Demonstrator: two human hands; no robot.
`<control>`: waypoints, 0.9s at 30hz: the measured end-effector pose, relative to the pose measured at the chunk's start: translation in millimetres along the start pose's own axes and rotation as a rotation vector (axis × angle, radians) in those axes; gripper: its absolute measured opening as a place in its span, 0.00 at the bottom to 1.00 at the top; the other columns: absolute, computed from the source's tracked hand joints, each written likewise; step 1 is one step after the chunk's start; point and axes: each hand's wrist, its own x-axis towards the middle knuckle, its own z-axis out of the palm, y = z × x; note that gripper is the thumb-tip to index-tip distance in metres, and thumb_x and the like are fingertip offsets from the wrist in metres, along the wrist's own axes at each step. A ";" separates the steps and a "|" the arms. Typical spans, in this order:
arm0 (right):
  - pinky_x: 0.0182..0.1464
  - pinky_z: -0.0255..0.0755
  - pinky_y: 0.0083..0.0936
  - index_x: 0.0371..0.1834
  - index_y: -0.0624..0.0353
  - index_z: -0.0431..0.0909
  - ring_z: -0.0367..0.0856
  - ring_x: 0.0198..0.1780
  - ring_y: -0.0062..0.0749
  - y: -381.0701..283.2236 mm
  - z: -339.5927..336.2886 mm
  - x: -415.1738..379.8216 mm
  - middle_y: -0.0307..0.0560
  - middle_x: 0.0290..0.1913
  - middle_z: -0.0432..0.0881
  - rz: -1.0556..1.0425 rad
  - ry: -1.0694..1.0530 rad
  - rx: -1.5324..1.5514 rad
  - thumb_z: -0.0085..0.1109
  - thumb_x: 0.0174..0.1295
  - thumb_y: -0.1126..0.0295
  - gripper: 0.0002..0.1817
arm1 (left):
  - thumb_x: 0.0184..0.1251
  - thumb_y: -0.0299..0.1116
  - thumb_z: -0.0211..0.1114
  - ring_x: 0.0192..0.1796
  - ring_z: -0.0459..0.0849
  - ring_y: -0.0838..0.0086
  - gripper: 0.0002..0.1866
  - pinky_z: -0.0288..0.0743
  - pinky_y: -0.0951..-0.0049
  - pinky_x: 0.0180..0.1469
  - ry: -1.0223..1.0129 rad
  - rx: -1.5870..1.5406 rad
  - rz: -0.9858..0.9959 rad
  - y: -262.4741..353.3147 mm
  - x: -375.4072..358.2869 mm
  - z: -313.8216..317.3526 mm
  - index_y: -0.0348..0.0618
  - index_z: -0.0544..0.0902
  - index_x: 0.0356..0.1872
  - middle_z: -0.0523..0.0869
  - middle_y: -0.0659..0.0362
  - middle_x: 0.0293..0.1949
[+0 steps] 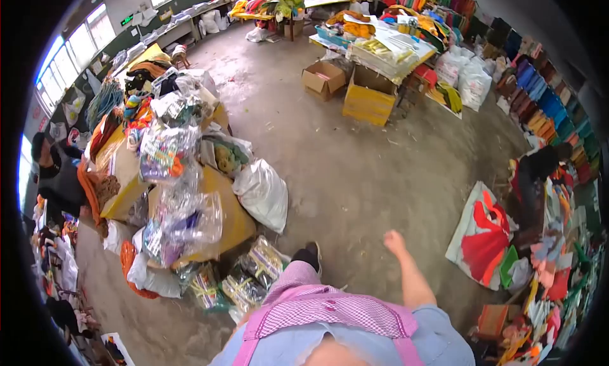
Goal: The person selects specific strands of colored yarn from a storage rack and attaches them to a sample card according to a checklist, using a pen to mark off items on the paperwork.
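My right hand [394, 242] hangs out in front over the concrete floor, its fingers curled closed, with nothing visible in them. It touches nothing. My left hand is out of view, on the side where my body and the packs hide the space. Near my left leg lie clear plastic packs [244, 290] with dark and striped contents. A full white sack [261, 194] leans against a yellow table piled with plastic-wrapped bundles [168, 153].
Open cardboard boxes [322, 80] and a yellow bin [368, 98] stand ahead by a loaded table. On the right lies a white sheet with red fabric [487, 242], near a bent person [536, 175]. Another person [57, 175] is at the left. Folded textiles [545, 112] line the right wall.
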 end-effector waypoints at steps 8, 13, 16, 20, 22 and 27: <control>0.36 0.74 0.24 0.40 0.55 0.81 0.79 0.33 0.23 -226.1 -40.1 312.3 0.39 0.31 0.83 -0.200 -0.124 0.193 0.60 0.47 0.76 0.14 | 0.63 0.47 0.52 0.47 0.84 0.49 0.22 0.76 0.54 0.48 0.124 -0.137 0.022 58.9 244.6 -185.4 0.38 0.85 0.37 0.85 0.41 0.40; 0.39 0.77 0.34 0.37 0.54 0.85 0.84 0.38 0.31 -122.2 41.4 392.4 0.47 0.38 0.87 -0.140 -0.818 -0.317 0.64 0.44 0.70 0.13 | 0.63 0.46 0.54 0.48 0.84 0.51 0.20 0.75 0.55 0.50 0.122 -0.284 -0.194 124.2 415.8 -335.4 0.40 0.85 0.38 0.85 0.43 0.41; 0.41 0.75 0.39 0.39 0.56 0.85 0.83 0.38 0.38 -64.0 39.9 394.2 0.50 0.38 0.86 -0.242 -0.674 -0.221 0.64 0.52 0.65 0.12 | 0.66 0.44 0.60 0.49 0.84 0.55 0.18 0.75 0.62 0.52 0.209 -0.260 0.091 191.3 564.0 -492.8 0.40 0.83 0.46 0.85 0.46 0.46; 0.42 0.74 0.43 0.38 0.58 0.85 0.82 0.39 0.40 -9.1 52.2 449.1 0.49 0.40 0.86 -0.249 -0.613 -0.279 0.64 0.53 0.64 0.13 | 0.66 0.39 0.60 0.47 0.84 0.55 0.13 0.77 0.61 0.49 0.617 -0.148 0.260 269.7 683.7 -670.3 0.42 0.83 0.45 0.86 0.48 0.42; 0.42 0.74 0.43 0.37 0.59 0.85 0.82 0.39 0.40 -10.9 48.2 535.0 0.50 0.41 0.86 0.179 -0.646 -0.313 0.64 0.53 0.64 0.13 | 0.66 0.37 0.60 0.46 0.85 0.57 0.13 0.78 0.63 0.47 0.669 -0.382 0.287 274.7 731.9 -721.0 0.42 0.83 0.45 0.86 0.49 0.40; 0.45 0.76 0.41 0.36 0.59 0.85 0.83 0.40 0.41 -153.1 11.7 812.3 0.53 0.42 0.85 0.704 -0.697 -0.001 0.62 0.53 0.62 0.13 | 0.66 0.46 0.55 0.38 0.84 0.47 0.20 0.76 0.54 0.40 0.438 -0.276 -0.082 200.8 805.1 -721.5 0.37 0.83 0.36 0.85 0.44 0.33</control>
